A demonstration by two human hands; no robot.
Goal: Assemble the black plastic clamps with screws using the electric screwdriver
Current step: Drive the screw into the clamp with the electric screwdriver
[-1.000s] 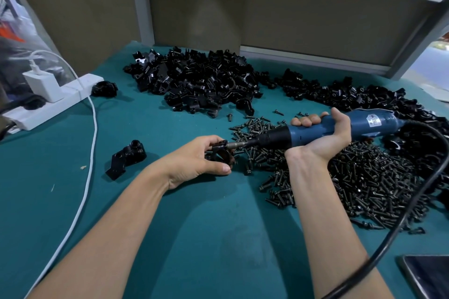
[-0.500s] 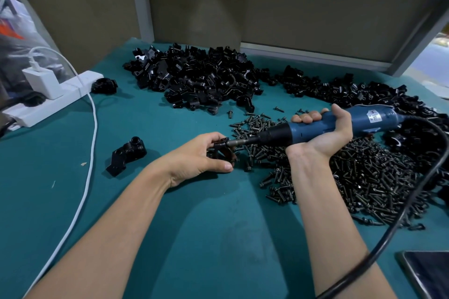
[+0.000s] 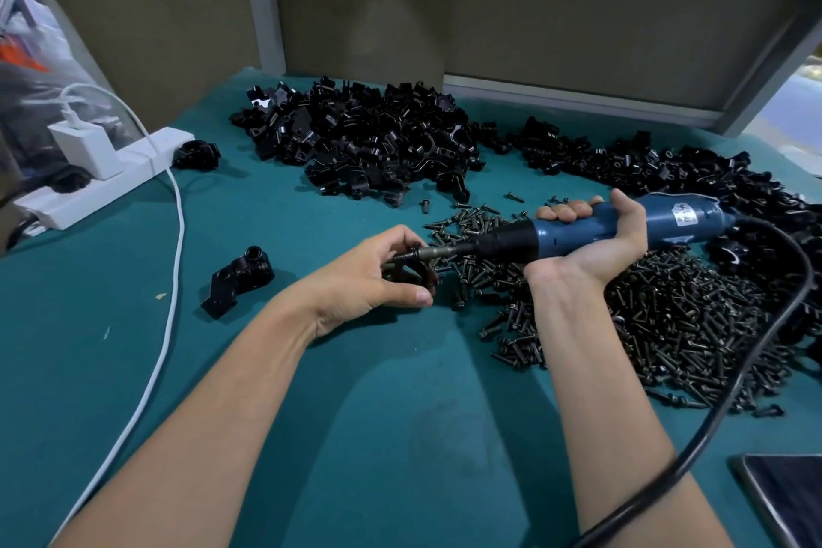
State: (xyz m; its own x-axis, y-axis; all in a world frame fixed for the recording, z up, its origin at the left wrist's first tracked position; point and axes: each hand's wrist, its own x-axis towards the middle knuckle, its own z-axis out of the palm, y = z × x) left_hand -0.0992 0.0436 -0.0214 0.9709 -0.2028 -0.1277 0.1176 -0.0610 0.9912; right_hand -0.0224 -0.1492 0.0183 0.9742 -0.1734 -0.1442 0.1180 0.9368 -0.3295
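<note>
At the centre of the head view, our left grip point(image 3: 369, 280) is curled round a black plastic clamp point(image 3: 416, 276), thumb below and fingers above, holding it low over the teal surface point(image 3: 356, 436). Our right grip point(image 3: 596, 247) is wrapped round the blue body of the electric screwdriver point(image 3: 511, 239), palm toward us, with the tool lying nearly level and pointing to the left of the frame. Its metal bit meets a screw point(image 3: 401, 257) at the top of the clamp, just beside our left fingertips; how deep the screw sits we cannot tell. A black cord point(image 3: 734, 374) leaves the tool's rear end at the right and loops down across our right forearm.

Right of centre, under the tool, lies a broad heap of loose screws point(image 3: 667, 325). Above the middle a pile of clamp parts point(image 3: 369, 142) is heaped, and a second pile point(image 3: 645, 165) stretches to the right edge. Left of centre a lone clamp assembly point(image 3: 240, 280) lies on the surface, and another black piece point(image 3: 195, 155) sits just beside a white power strip point(image 3: 102, 187) at the left edge. A white charger point(image 3: 86, 149) is plugged into the strip, and a white cable point(image 3: 175, 236) runs toward the lower left corner. We see a dark flat device point(image 3: 787, 498) at the lower right
</note>
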